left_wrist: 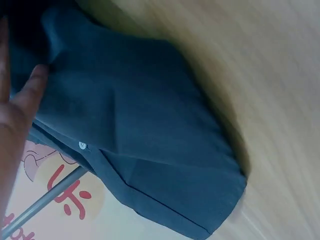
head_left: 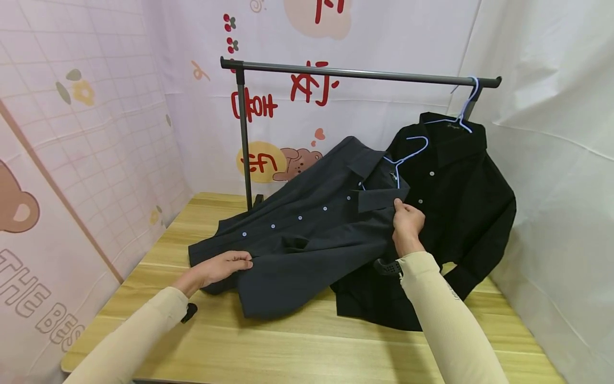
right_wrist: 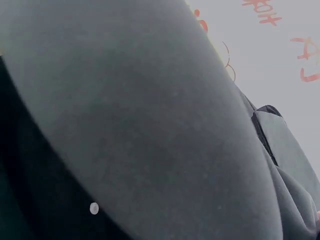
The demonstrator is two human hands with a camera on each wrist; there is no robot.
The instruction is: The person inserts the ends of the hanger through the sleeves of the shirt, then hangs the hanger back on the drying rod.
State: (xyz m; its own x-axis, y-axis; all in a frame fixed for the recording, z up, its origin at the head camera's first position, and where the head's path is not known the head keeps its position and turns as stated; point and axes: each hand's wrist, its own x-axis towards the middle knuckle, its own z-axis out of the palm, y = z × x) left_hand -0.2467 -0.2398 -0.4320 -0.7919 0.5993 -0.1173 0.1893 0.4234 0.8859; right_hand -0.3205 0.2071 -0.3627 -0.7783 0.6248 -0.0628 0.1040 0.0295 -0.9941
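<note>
A dark grey button-up shirt is held slanting above the table, its collar at the upper right and its hem at the lower left. A light blue hanger sits inside its collar, the hook free of the rail. My right hand pinches the shirt just below the collar. Further down, my left hand pinches the fabric near the sleeve. In the left wrist view, fingers touch the grey cloth. Grey fabric fills most of the right wrist view, where the right hand's grip is hidden.
Behind stands a black garment rack with a horizontal rail. A black shirt hangs at its right end on another light blue hanger, its lower part reaching the wooden table. Printed white cloth surrounds the table.
</note>
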